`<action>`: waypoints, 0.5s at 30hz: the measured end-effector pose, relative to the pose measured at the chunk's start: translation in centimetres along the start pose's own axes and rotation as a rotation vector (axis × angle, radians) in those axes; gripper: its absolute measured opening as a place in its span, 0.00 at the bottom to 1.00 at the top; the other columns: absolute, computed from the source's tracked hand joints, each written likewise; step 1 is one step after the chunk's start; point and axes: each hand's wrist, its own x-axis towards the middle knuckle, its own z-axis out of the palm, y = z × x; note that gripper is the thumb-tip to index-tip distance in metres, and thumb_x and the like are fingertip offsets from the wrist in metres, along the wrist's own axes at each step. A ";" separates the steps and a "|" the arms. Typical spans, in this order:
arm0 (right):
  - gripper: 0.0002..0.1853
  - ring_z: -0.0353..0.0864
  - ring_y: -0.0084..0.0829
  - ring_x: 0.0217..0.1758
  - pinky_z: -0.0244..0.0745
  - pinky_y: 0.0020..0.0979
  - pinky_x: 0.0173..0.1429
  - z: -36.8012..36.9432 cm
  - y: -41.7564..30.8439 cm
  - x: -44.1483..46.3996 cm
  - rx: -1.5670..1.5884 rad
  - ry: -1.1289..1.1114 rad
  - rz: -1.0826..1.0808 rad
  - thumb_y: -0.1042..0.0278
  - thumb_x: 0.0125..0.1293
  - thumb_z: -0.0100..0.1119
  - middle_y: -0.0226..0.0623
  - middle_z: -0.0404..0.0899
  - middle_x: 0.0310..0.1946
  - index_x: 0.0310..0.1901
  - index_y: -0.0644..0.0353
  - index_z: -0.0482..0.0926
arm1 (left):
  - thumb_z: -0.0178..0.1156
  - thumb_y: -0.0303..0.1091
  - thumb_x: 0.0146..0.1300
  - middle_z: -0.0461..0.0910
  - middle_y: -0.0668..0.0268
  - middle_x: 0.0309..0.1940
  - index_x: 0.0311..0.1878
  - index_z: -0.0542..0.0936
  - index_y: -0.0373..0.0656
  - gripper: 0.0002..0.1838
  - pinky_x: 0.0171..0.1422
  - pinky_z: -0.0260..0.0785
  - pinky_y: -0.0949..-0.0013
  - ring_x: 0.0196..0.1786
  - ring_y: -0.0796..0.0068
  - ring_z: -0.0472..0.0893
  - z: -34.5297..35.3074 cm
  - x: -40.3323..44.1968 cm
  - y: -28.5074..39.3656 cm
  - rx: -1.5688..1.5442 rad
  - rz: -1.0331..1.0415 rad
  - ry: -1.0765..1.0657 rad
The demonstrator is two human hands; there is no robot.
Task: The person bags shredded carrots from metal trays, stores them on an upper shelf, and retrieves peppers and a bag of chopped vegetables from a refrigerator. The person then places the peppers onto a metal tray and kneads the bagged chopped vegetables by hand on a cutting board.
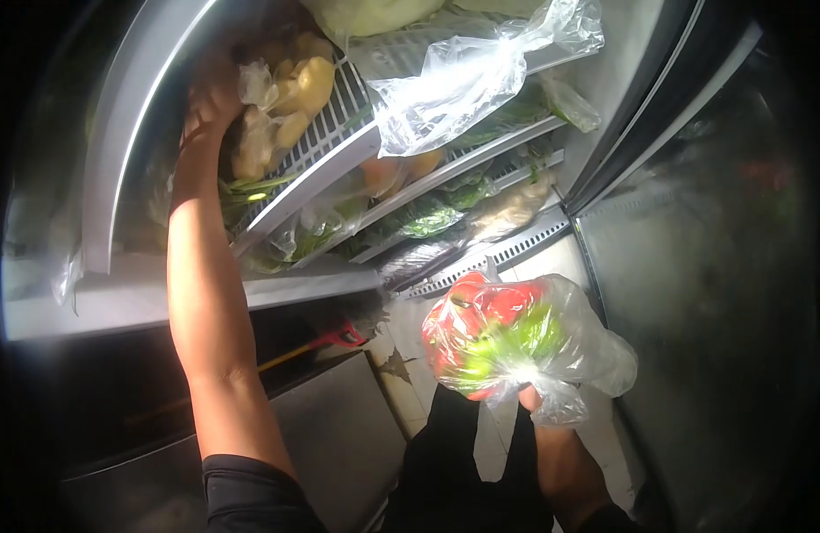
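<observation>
- Before the person, low and central: one clear plastic bag of red and green peppers (pixel 494 333), held up off the tiled floor (pixel 401 386), clear of the shelves.
- Right hand (pixel 530 400): closed on the gathered neck of that bag, partly hidden by the plastic; the bag's loose end spreads beside it.
- Left hand (pixel 211 99): arm raised to the upper wire shelf (pixel 339 102), at its left side, just beside pale, knobbly produce (pixel 305 89) in thin plastic; fingers in shadow, so how far open, and any hold, cannot be told.
- Same shelf, toward the right: crumpled clear plastic (pixel 454 98), bright with glare, lying over the front edge.
- Shelves below: bagged leafy greens (pixel 432 213), orange produce (pixel 383 175) and a pale bagged item (pixel 514 209).
- Under the cabinet, left of the peppers: a red handle (pixel 343 336) on a yellow shaft.
</observation>
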 end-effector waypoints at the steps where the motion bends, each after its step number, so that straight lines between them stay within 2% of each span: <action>1: 0.21 0.69 0.33 0.57 0.64 0.37 0.60 -0.2 0.1 0.1 -0.001 0.001 0.000 0.67 0.55 0.60 0.37 0.71 0.52 0.52 0.60 0.72 | 0.52 0.52 0.60 0.76 0.54 0.49 0.54 0.71 0.47 0.24 0.55 0.67 0.59 0.52 0.54 0.76 -0.5 -0.4 0.5 0.003 0.011 0.014; 7: 0.22 0.68 0.33 0.58 0.63 0.37 0.61 -0.8 -0.2 0.5 0.013 0.007 0.000 0.68 0.54 0.60 0.38 0.70 0.53 0.52 0.60 0.72 | 0.58 0.56 0.55 0.75 0.54 0.51 0.57 0.71 0.50 0.30 0.59 0.65 0.60 0.55 0.54 0.74 -5.6 -1.7 7.6 -0.162 -0.467 -0.126; 10: 0.22 0.68 0.33 0.59 0.62 0.38 0.62 -0.8 -0.3 1.0 0.016 0.006 -0.003 0.69 0.54 0.60 0.39 0.70 0.54 0.53 0.60 0.71 | 0.63 0.61 0.46 0.75 0.55 0.53 0.60 0.70 0.52 0.39 0.62 0.63 0.60 0.58 0.53 0.72 -6.1 -3.0 10.2 -0.083 -0.567 0.159; 12: 0.23 0.67 0.33 0.59 0.62 0.38 0.62 -0.6 -0.4 1.1 0.016 0.009 -0.003 0.70 0.54 0.60 0.39 0.70 0.54 0.53 0.60 0.71 | 0.65 0.66 0.40 0.72 0.54 0.56 0.62 0.68 0.49 0.47 0.63 0.62 0.60 0.61 0.52 0.69 -6.6 -4.0 12.6 -0.366 -0.349 -0.147; 14: 0.23 0.67 0.33 0.59 0.61 0.38 0.62 -0.5 -0.7 1.3 0.016 0.007 -0.006 0.70 0.54 0.60 0.39 0.69 0.54 0.53 0.60 0.71 | 0.64 0.63 0.43 0.71 0.51 0.56 0.61 0.69 0.49 0.43 0.63 0.62 0.59 0.60 0.52 0.70 -7.9 -5.1 15.0 -0.110 -0.374 -0.246; 15: 0.23 0.67 0.33 0.59 0.61 0.38 0.63 -0.4 -0.8 1.4 0.016 0.005 -0.009 0.71 0.54 0.60 0.39 0.69 0.54 0.53 0.60 0.71 | 0.64 0.62 0.44 0.72 0.51 0.56 0.61 0.69 0.49 0.42 0.62 0.63 0.59 0.59 0.53 0.71 -8.0 -5.1 14.9 -0.115 -0.380 -0.234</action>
